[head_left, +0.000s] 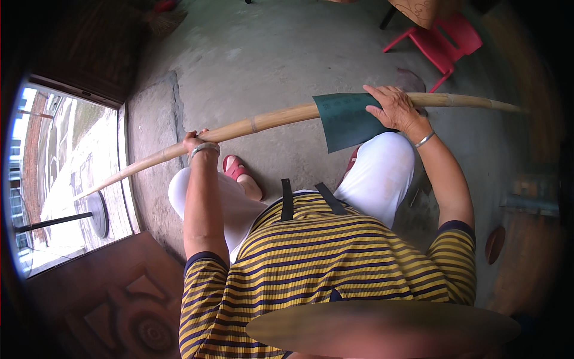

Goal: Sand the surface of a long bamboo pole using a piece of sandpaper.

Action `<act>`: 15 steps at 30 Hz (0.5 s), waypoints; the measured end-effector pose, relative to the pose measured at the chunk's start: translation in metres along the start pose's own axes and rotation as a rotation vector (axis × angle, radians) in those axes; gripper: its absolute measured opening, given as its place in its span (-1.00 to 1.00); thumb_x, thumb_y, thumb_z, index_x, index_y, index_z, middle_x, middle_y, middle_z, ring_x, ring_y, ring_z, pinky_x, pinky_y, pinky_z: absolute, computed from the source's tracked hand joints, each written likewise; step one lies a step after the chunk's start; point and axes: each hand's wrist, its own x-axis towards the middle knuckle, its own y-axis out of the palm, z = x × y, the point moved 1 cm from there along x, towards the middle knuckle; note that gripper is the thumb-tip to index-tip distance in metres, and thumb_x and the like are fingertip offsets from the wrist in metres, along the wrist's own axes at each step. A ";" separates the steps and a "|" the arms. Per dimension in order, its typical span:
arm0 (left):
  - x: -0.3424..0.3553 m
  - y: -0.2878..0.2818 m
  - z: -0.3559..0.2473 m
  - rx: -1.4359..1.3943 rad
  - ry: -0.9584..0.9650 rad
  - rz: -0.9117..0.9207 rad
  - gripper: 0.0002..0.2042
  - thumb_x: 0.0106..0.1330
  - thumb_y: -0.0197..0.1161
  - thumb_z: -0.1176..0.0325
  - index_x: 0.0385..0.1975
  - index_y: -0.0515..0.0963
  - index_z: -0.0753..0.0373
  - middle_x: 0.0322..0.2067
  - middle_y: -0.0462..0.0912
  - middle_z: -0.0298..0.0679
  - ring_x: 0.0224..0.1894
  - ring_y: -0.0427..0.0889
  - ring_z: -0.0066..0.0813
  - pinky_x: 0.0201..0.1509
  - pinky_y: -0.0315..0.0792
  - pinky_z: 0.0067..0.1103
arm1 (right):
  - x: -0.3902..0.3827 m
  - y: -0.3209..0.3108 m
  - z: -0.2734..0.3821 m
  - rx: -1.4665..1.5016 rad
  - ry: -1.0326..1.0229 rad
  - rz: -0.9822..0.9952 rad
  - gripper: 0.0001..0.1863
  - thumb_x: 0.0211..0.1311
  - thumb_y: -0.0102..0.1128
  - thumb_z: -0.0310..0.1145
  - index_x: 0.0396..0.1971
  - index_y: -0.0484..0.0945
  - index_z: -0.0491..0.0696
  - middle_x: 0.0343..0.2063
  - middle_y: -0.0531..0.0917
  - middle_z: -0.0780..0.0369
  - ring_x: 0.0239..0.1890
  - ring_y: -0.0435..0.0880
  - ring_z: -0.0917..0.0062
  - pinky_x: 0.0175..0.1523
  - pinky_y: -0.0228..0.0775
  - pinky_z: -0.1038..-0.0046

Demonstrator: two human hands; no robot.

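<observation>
A bamboo pole point(281, 118) runs out past the left hand point(198, 143) and the right hand point(396, 109). A green sheet point(345, 122) lies under the right hand, clamped against the pole, while the left hand is closed around the pole.

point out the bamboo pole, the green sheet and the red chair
bamboo pole point(282, 118), head view, on its bare shaft just left of the sheet
green sheet point(345, 122), head view, on the middle of its exposed face
red chair point(431, 49), head view, on its seat
</observation>
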 end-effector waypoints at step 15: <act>-0.005 0.005 0.006 -0.033 -0.018 -0.013 -0.71 0.02 0.08 0.44 -0.27 0.18 0.23 -0.49 0.41 -0.17 -0.57 0.47 -0.29 -0.41 0.49 -0.38 | 0.003 0.001 0.008 -0.089 -0.088 0.161 -0.35 0.04 0.22 -0.07 0.13 0.32 -0.02 -0.24 0.51 0.15 -0.10 0.48 0.32 0.04 0.23 0.27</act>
